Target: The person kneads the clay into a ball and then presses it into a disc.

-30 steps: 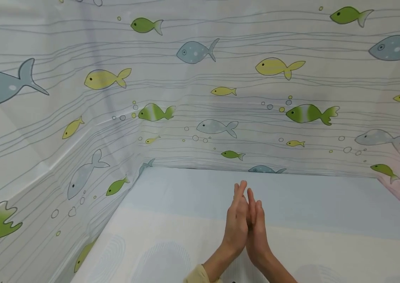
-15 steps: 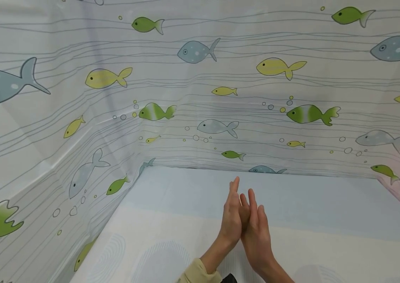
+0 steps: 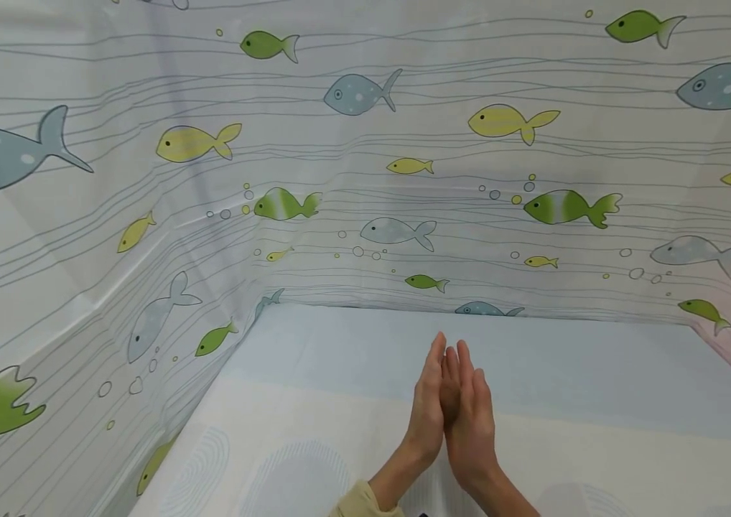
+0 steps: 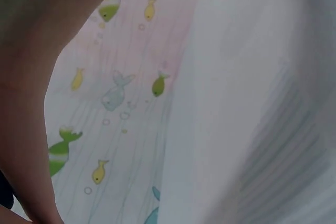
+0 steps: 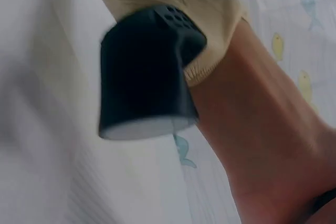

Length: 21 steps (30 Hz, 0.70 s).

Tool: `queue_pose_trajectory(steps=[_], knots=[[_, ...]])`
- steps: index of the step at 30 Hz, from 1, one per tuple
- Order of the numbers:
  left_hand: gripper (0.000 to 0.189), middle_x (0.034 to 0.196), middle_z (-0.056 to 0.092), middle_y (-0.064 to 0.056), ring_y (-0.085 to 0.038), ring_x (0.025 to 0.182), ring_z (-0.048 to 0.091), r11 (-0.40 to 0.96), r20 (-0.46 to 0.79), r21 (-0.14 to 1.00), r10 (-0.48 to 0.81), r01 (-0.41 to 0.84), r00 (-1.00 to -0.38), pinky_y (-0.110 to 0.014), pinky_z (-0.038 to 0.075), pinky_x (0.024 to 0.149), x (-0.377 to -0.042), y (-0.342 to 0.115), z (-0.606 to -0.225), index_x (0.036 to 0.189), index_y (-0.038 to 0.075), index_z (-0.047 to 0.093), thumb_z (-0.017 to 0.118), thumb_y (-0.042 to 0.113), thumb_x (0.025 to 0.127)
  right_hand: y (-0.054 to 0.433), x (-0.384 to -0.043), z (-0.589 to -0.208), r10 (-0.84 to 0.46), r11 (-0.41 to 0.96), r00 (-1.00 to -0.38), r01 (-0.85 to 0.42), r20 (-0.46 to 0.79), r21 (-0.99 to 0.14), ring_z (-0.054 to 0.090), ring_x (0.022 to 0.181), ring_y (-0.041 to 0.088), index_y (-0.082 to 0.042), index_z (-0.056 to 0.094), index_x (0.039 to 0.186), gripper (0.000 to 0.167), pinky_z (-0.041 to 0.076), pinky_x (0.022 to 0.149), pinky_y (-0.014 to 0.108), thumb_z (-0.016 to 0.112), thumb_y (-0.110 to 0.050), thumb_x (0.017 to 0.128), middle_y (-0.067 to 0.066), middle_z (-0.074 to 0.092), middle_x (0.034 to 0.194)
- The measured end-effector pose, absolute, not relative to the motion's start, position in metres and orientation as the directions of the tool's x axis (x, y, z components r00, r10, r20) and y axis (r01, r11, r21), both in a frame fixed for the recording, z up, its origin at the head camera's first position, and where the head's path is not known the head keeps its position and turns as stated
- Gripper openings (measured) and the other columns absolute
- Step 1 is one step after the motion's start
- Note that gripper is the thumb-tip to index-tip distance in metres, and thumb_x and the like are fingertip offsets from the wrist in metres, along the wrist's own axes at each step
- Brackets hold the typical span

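Near the middle of the bed-like surface, my left hand (image 3: 427, 406) and right hand (image 3: 472, 424) stand upright, palms facing and fingers straight. Pressed between the palms is a brown roundish lump (image 3: 449, 399); its kind is unclear and much of it is hidden by the hands. Both heels of the hands lie close together below it. The left wrist view shows the bare right forearm (image 4: 26, 93) but not the lump. In the right wrist view the left forearm (image 5: 262, 124) appears with a beige sleeve (image 5: 220, 24).
A pale surface with blue and white bands (image 3: 314, 352) lies under the hands. White sheeting printed with fish (image 3: 352, 165) encloses it at the back and sides. A dark wrist-worn device (image 5: 147, 72) hangs by the left sleeve.
The palms have slid against each other: the left hand moved up and left, then back down and right. The brown lump shows more between them now than one second ago.
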<state>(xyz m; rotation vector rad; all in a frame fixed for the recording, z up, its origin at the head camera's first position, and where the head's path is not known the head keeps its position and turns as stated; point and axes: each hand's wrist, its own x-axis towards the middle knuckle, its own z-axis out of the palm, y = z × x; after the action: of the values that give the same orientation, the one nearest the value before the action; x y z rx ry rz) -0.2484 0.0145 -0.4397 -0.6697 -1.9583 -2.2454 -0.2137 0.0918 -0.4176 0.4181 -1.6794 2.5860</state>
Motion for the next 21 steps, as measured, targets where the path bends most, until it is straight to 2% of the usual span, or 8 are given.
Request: queue_pose_trajectory(steps=[3,6,12,14,16,21], knots=[[0.057,0.164,0.018,0.006,-0.013,0.151,0.015,-0.179,0.413,0.908,0.239,0.378,-0.879,-0.019,0.012,0.118,-0.243,0.018,-0.442,0.16,0.017,0.014,0.017,0.037,0.106,0.094,-0.219,-0.417,-0.079,-0.449,-0.972,-0.161,0.219,-0.879,0.001,0.153,0.012,-0.023,-0.005,0.16,0.063,0.011,0.12,0.022,0.008,-0.05,0.105,-0.006,0.002,0.167],[0.057,0.164,0.016,0.007,-0.014,0.151,0.013,-0.202,0.43,0.9,0.27,0.386,-0.862,-0.022,0.011,0.119,-0.235,0.021,-0.443,0.16,0.019,0.011,0.017,0.035,0.106,0.099,-0.226,-0.414,-0.04,-0.52,-0.982,-0.139,0.187,-0.843,0.0,0.152,0.009,-0.026,-0.004,0.16,0.065,0.005,0.122,0.029,0.013,-0.053,0.104,-0.007,-0.002,0.167],[0.057,0.165,0.013,0.006,-0.014,0.152,0.009,-0.195,0.43,0.902,0.317,0.386,-0.845,-0.037,0.01,0.122,-0.222,0.025,-0.438,0.16,0.025,0.008,0.015,0.037,0.105,0.109,-0.239,-0.41,0.034,-0.598,-0.986,-0.153,0.166,-0.787,0.003,0.153,0.013,-0.031,-0.001,0.16,0.066,0.007,0.123,0.033,0.018,-0.058,0.102,-0.006,-0.006,0.167],[0.057,0.166,0.012,0.006,-0.013,0.152,0.008,-0.193,0.43,0.902,0.323,0.386,-0.843,-0.039,0.009,0.122,-0.221,0.025,-0.435,0.16,0.026,0.008,0.014,0.038,0.105,0.111,-0.24,-0.41,0.039,-0.604,-0.986,-0.155,0.165,-0.782,0.003,0.153,0.014,-0.032,0.0,0.16,0.066,0.008,0.123,0.034,0.017,-0.058,0.102,-0.005,-0.006,0.167],[0.056,0.165,0.013,0.007,-0.014,0.152,0.008,-0.201,0.442,0.896,0.322,0.396,-0.837,-0.039,0.009,0.122,-0.22,0.025,-0.433,0.16,0.024,0.009,0.013,0.037,0.105,0.112,-0.241,-0.41,0.04,-0.606,-0.986,-0.153,0.162,-0.781,0.003,0.153,0.013,-0.033,0.001,0.16,0.065,0.007,0.123,0.035,0.017,-0.058,0.102,-0.006,-0.005,0.167],[0.057,0.164,0.018,0.006,-0.016,0.152,0.012,-0.241,0.457,0.885,0.281,0.399,-0.844,-0.026,0.011,0.12,-0.22,0.024,-0.427,0.159,0.018,0.016,0.013,0.034,0.105,0.105,-0.236,-0.414,0.03,-0.596,-0.986,-0.151,0.166,-0.789,0.003,0.152,0.01,-0.033,0.005,0.16,0.064,0.003,0.123,0.036,0.018,-0.057,0.102,-0.009,-0.001,0.167]])
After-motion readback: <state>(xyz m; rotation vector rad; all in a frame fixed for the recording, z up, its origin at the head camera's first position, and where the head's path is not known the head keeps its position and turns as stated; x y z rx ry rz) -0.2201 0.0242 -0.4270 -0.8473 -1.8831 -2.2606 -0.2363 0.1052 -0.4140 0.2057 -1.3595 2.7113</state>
